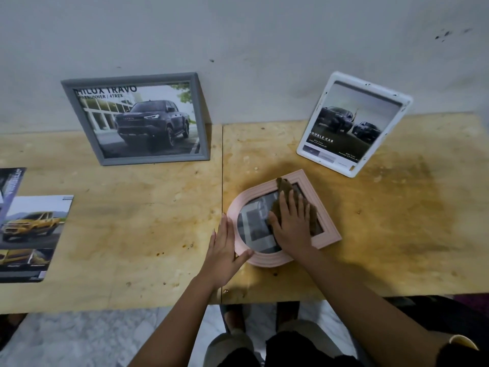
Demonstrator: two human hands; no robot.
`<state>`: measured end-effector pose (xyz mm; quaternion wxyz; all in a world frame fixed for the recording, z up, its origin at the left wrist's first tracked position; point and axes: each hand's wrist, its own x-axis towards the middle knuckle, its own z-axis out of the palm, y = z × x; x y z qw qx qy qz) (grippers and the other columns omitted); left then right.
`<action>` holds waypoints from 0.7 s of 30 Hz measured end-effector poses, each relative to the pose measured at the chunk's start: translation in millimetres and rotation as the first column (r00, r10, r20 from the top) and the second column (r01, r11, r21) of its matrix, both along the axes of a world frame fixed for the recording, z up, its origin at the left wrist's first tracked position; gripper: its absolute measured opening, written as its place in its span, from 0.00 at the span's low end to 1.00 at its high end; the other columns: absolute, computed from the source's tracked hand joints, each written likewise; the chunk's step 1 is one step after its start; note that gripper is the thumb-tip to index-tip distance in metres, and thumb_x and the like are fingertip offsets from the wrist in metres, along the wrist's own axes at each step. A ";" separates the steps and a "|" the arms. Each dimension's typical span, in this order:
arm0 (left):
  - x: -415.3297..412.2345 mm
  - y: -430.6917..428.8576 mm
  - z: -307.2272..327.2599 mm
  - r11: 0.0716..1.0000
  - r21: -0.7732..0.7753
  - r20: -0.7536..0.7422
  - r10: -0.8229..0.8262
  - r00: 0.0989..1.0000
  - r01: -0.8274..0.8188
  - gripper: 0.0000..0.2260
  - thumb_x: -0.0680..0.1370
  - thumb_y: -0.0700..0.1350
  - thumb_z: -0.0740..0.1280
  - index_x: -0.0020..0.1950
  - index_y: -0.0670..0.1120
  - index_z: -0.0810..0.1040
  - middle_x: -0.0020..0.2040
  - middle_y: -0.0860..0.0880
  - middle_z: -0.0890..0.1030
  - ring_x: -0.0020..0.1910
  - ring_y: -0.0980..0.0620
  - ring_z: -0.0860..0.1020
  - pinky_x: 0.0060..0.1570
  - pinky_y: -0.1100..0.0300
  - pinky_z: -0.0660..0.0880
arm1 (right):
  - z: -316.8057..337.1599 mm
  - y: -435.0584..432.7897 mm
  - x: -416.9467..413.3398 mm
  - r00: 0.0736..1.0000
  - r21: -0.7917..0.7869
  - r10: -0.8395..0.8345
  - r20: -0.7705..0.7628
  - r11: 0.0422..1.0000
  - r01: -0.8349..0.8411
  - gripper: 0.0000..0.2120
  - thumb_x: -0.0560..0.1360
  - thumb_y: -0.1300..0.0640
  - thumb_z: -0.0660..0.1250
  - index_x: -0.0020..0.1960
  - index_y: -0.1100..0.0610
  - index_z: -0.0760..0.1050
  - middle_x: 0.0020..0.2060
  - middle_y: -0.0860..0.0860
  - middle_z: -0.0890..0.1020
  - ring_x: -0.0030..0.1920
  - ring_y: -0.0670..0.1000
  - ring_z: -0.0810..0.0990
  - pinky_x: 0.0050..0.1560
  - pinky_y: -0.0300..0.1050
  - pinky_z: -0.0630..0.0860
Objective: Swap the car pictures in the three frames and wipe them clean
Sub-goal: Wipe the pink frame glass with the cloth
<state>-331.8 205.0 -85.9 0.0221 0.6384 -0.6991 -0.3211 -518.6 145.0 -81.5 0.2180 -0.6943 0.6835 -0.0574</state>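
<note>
The right hand (291, 225) presses a brown cloth (285, 187) on the pink frame (329, 235). The left hand (222, 251) touches its edge. All fingers lie straight

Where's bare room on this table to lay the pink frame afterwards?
Two bare patches of table: between the loose pictures and the left hand, in front of the grey frame; and the right end, beyond the pink frame and white frame. Crowded: the middle, around the right hand and cloth.

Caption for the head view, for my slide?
Right hand presses a brown cloth on the pink frame; left hand steadies its edge.
</note>
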 end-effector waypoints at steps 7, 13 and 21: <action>2.1 0.5 -1.7 1.000 -0.001 0.019 -0.013 1.000 0.013 0.41 0.72 0.68 0.47 0.71 0.47 0.28 0.68 0.52 0.23 0.71 0.56 0.30 0.68 0.59 0.33 | -8.6 -0.6 14.9 0.985 -0.014 0.172 0.028 0.985 -0.172 0.37 0.72 0.42 0.31 0.77 0.56 0.49 0.77 0.54 0.51 0.77 0.54 0.44 0.71 0.48 0.32; 3.2 1.2 -5.3 1.000 0.005 0.021 -0.008 1.000 0.008 0.44 0.70 0.71 0.44 0.74 0.45 0.31 0.68 0.53 0.23 0.72 0.57 0.30 0.69 0.59 0.33 | 1.3 -3.0 2.3 0.904 0.001 0.413 0.111 0.909 -0.416 0.23 0.80 0.54 0.51 0.75 0.54 0.58 0.76 0.51 0.56 0.77 0.52 0.49 0.72 0.47 0.37; 4.1 1.5 -4.5 1.000 0.006 0.045 -0.028 0.999 0.028 0.46 0.67 0.74 0.38 0.74 0.45 0.32 0.69 0.53 0.23 0.71 0.58 0.30 0.69 0.60 0.33 | 12.5 -1.0 -25.1 0.807 0.063 0.584 0.083 0.806 -0.589 0.20 0.78 0.57 0.59 0.69 0.48 0.67 0.74 0.40 0.60 0.76 0.46 0.47 0.73 0.57 0.34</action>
